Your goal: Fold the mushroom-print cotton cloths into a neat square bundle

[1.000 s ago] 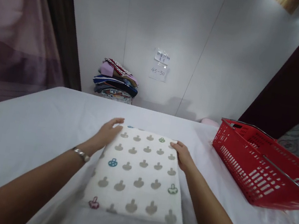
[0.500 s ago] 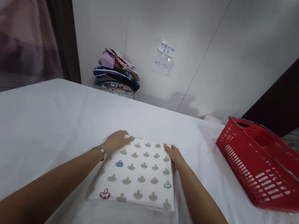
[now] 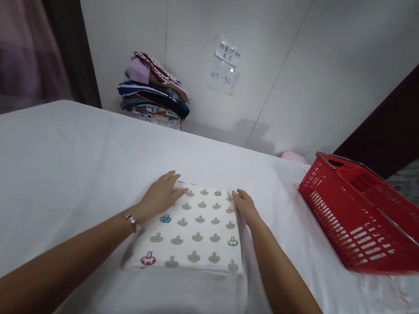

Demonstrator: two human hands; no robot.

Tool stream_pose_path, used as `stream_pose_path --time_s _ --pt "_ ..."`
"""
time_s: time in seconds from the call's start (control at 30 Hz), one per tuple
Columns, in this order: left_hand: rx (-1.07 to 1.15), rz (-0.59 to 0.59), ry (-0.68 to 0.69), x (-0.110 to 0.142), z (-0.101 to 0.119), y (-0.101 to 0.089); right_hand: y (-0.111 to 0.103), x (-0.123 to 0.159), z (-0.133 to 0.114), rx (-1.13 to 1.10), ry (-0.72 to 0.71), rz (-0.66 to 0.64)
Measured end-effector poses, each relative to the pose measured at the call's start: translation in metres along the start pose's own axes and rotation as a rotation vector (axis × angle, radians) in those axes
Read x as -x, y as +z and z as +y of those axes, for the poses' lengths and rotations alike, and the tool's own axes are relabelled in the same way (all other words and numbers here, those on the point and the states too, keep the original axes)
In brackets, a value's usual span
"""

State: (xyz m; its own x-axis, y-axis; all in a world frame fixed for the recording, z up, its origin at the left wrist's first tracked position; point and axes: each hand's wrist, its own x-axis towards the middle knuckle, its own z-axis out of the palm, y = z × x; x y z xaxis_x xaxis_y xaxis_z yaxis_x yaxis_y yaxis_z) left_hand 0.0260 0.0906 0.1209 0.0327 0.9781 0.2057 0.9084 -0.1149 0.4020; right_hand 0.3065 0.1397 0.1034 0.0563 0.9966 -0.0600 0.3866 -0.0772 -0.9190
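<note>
A folded white cloth (image 3: 205,231) printed with grey mushrooms, and a few coloured ones, lies flat on the white-covered table near its front edge. My left hand (image 3: 161,194) is at the cloth's far left corner, thumb on top and the other fingers stretched out past the side. At the far right corner, my right hand (image 3: 246,206) lies along the edge with its fingers extended, touching the cloth. Neither hand lifts it. A metal bracelet circles my left wrist.
To the right stands a red plastic basket (image 3: 352,218) with metal handles. Piled clothes (image 3: 156,92) sit against the back wall. Two paper notes (image 3: 224,66) are stuck on that wall. A pink curtain (image 3: 16,39) hangs at the left. The white table cover (image 3: 71,166) spreads around the cloth.
My view has shifted slightly, so everything appears a bit higher and further left. The left hand's fingers have spread and moved a little outward from the cloth's corner. The cloth remains flat.
</note>
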Motion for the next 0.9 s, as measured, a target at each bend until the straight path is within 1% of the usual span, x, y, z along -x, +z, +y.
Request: stream_pose_path --time_s 0.07,0.13,0.17,0.2,0.23,0.3,0.33,0.4,0.47,0.53,0.6,0.67,0.7,0.77,0.9 --pt "-0.031 0.015 0.133 0.017 0.006 0.004 0.002 0.017 -0.004 0.183 -0.148 0.048" --pt "-0.058 0.002 0.209 0.032 0.007 0.012 0.010 0.040 -0.006 0.439 -0.368 0.028" --pt "-0.069 -0.013 0.227 0.037 0.007 0.017 0.016 0.053 -0.006 0.549 -0.454 -0.014" --pt "-0.076 -0.029 0.234 0.041 0.006 0.022 0.023 0.064 -0.006 0.634 -0.500 -0.080" --pt "-0.083 -0.041 0.235 0.044 0.004 0.027 0.029 0.074 -0.004 0.698 -0.516 -0.150" --pt "-0.091 -0.057 0.232 0.045 0.002 0.032 0.037 0.087 0.000 0.775 -0.500 -0.243" --pt "-0.090 -0.066 0.229 0.044 0.001 0.032 0.039 0.090 0.002 0.790 -0.487 -0.264" --pt "-0.073 -0.086 0.219 0.043 -0.001 0.029 0.037 0.090 0.004 0.778 -0.478 -0.266" --pt "-0.032 -0.085 0.186 0.046 -0.003 0.023 0.028 0.084 0.007 0.715 -0.487 -0.211" --pt "0.027 -0.048 0.125 0.052 -0.009 0.019 0.016 0.077 0.009 0.614 -0.484 -0.087" --pt "0.094 -0.012 0.052 0.060 -0.015 0.019 0.004 0.071 0.012 0.494 -0.425 0.065" --pt "0.157 0.011 -0.001 0.067 -0.022 0.023 -0.004 0.067 0.015 0.393 -0.318 0.154" --pt "0.184 0.023 -0.014 0.069 -0.024 0.026 -0.006 0.065 0.017 0.362 -0.265 0.164" --pt "0.226 0.052 -0.019 0.072 -0.026 0.031 -0.007 0.064 0.018 0.352 -0.192 0.140" --pt "0.314 0.094 -0.022 0.072 -0.026 0.033 0.000 0.063 0.019 0.423 -0.147 0.102"
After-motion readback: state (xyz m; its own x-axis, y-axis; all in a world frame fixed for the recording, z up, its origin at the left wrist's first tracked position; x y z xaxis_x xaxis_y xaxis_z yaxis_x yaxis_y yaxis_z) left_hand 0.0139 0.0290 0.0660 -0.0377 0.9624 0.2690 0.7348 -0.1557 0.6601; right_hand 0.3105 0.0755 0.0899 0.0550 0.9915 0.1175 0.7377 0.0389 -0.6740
